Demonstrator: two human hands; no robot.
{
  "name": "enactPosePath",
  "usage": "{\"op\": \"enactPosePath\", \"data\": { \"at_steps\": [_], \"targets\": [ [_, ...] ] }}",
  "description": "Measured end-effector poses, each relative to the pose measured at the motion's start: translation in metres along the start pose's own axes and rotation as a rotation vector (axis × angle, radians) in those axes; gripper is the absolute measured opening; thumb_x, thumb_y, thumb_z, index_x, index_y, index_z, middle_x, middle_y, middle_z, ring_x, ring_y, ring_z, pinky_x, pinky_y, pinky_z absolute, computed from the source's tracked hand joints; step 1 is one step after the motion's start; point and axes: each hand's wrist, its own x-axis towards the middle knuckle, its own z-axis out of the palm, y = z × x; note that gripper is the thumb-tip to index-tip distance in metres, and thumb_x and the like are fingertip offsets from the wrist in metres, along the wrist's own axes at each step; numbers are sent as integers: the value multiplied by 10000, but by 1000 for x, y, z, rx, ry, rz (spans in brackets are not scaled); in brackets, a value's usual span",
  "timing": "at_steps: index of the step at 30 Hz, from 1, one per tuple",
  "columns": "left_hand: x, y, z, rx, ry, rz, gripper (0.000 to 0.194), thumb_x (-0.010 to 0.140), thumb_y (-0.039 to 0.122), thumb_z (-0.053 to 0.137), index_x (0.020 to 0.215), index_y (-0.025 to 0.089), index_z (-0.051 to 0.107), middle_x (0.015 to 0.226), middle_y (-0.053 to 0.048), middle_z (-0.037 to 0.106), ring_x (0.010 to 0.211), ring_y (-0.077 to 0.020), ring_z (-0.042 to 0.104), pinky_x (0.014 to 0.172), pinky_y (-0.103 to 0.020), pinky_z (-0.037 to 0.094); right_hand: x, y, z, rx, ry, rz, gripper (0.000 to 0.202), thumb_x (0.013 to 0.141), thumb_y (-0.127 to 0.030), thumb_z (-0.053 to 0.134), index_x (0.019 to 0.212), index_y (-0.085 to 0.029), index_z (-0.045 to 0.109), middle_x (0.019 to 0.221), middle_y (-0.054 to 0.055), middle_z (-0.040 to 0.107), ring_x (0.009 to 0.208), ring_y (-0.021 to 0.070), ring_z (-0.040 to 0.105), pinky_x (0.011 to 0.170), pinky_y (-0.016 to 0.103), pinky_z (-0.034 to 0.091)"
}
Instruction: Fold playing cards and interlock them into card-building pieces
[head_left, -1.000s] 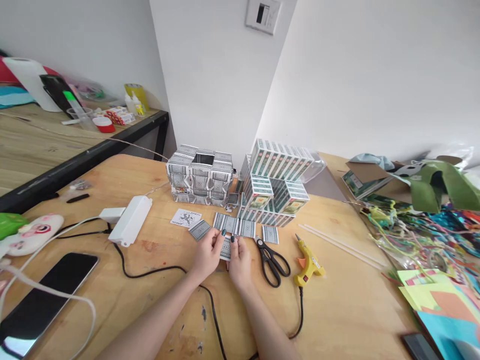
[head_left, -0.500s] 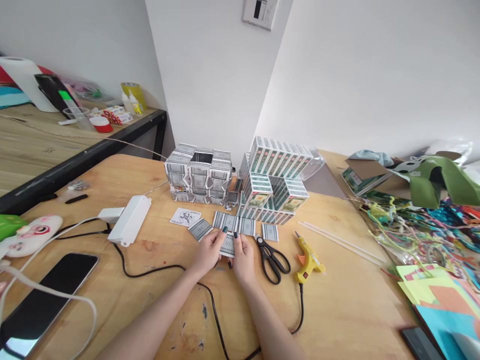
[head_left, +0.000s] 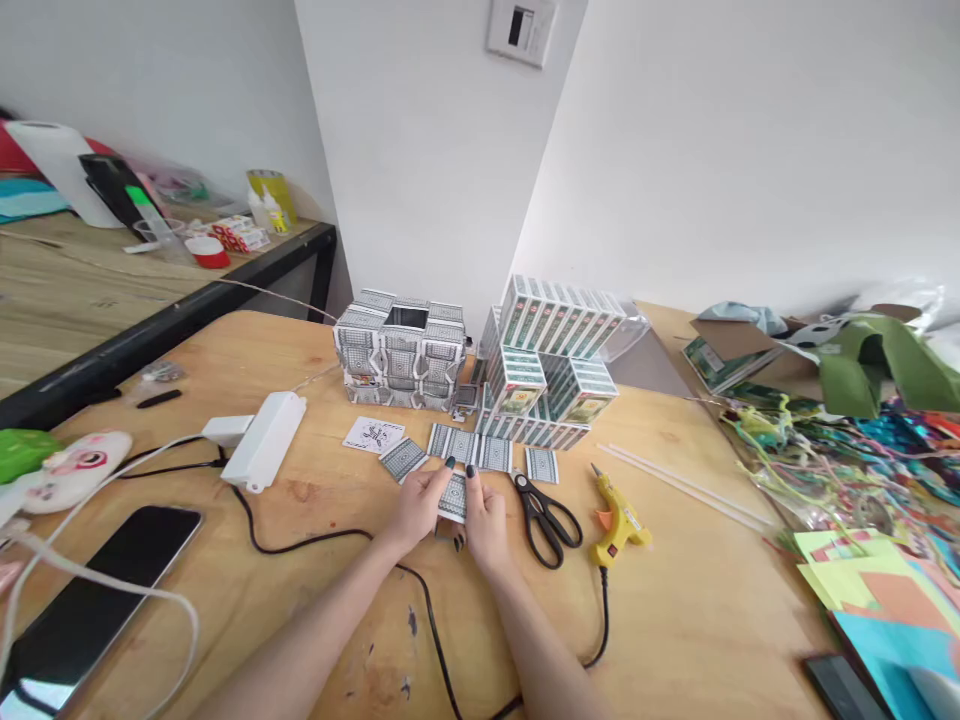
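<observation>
Between my two hands is a playing card (head_left: pixel 452 497), its grey patterned back facing up. My left hand (head_left: pixel 417 507) pinches its left side with the thumb on top, and my right hand (head_left: pixel 486 515) grips the right side the same way. The fingers underneath are mostly hidden. Just beyond lie several face-down cards (head_left: pixel 496 453) in a rough row, with one tilted card (head_left: pixel 403 459) at the left. A face-up card (head_left: pixel 373 434) rests farther left. Black-handled scissors (head_left: pixel 547 520) lie right of my right hand, beside a yellow glue gun (head_left: pixel 620 520).
Behind the cards stands a box-like structure built of folded cards (head_left: pixel 401 350). Stacked card boxes (head_left: pixel 559 310) rise to its right. Clear glue sticks (head_left: pixel 682 485), a white power adapter (head_left: pixel 265 440), a phone (head_left: pixel 97 600), black cable (head_left: pixel 431 610) and coloured paper (head_left: pixel 885 590) surround the work area.
Both hands keep hold of the card, which has tilted slightly. The whole view has shifted a little; the things on the table stay where they were.
</observation>
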Motion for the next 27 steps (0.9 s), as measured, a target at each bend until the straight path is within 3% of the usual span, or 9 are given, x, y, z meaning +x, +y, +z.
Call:
{"op": "enactPosePath", "data": {
  "at_steps": [7,15,22,24,27],
  "targets": [
    [0,-8,0,49,-8,111,403,807,400,409,470,180,385,399,40,410,379,-91,389,388,-208,300,2,0,-5,110,-52,22,533,779,-609,390,450,-191,415,305,-46,373,267,71,306,288,207,187],
    [0,-4,-2,361,78,276,396,841,372,353,498,176,384,472,26,412,467,-98,396,463,-214,318,4,0,-8,168,-123,35,516,804,-578,386,455,-198,367,291,-67,338,247,63,303,283,198,218],
    [6,-9,-11,642,237,346,346,852,366,366,605,167,505,487,10,495,461,-108,453,473,-215,328,3,4,-3,107,-164,-46,296,786,-457,525,697,-206,398,419,-110,415,281,52,356,304,162,300],
    [7,-11,-15,699,260,362,303,854,352,374,694,166,553,507,5,530,467,-116,482,470,-216,337,4,5,-4,128,-184,-63,281,791,-439,523,695,-199,413,439,-103,430,295,49,377,321,162,321],
    [8,-12,-21,703,302,394,259,864,324,375,951,175,569,704,-29,634,589,-135,569,540,-226,406,8,5,-6,200,-114,-53,255,795,-414,519,713,-176,481,495,-73,492,336,53,435,360,171,365]
  ]
}}
